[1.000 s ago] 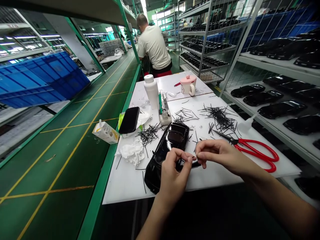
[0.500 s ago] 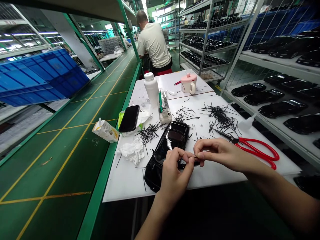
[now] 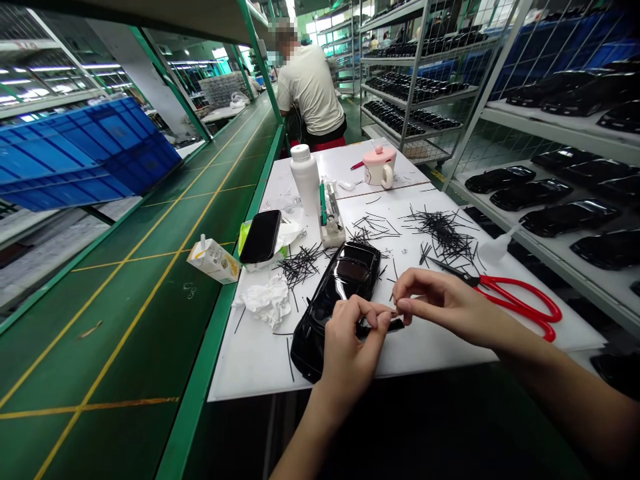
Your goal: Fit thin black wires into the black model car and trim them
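A glossy black model car rests on the white-topped table, partly behind my left hand. That hand is closed in a pinch, thumb against fingers, over the car's right side. Close to its fingertips, my right hand is pinched too. What each holds is too small and covered to make out. A black part sticks out from the car's side beneath the fingertips. Thin black strips lie in a loose pile beyond my right hand, and more strips lie left of the car. Red-handled scissors lie beside my right wrist.
A white bottle, a lidded mug, a phone, crumpled tissue and a drink carton stand or lie around. A green conveyor runs along the left. Racks of black cars stand right; a person sits ahead.
My right hand has shifted slightly up and right, its fingertips parting a little from my left. The left hand stays nearly in place over the car. The view has moved slightly.
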### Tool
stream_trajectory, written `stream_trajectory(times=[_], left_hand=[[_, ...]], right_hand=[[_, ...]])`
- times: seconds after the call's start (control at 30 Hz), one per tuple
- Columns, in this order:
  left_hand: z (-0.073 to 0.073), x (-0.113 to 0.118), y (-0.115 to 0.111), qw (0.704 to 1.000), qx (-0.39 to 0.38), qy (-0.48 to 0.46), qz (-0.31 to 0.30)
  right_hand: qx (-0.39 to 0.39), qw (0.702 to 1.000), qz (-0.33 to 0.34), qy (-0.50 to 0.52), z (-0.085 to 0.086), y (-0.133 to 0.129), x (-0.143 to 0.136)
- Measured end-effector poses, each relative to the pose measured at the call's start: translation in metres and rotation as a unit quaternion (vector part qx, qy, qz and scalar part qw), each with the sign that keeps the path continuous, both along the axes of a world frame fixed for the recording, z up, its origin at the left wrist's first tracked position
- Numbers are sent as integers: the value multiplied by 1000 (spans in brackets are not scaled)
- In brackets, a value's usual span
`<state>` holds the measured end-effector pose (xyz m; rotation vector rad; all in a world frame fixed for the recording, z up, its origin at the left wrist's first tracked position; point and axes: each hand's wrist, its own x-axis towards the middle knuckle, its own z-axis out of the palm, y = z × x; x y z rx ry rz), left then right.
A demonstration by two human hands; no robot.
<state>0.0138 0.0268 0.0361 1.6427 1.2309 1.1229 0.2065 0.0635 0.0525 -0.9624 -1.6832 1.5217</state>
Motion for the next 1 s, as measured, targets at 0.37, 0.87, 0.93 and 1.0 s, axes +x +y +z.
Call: stream_trajectory(times=[0.37, 0.87, 0.93, 1.0], left_hand=[[6, 1, 0, 999, -23, -24, -25], [13, -14, 23, 966, 97, 240, 7], [15, -17, 26, 962, 103, 251, 19], [18, -18, 28, 961, 107, 253, 10]], right_hand=[[286, 950, -71, -105, -4, -13, -8], [398, 896, -172, -98, -6, -20, -14], [390, 899, -174, -92, -6, -20, -17], [386, 902, -173, -86, -6, -20, -18]])
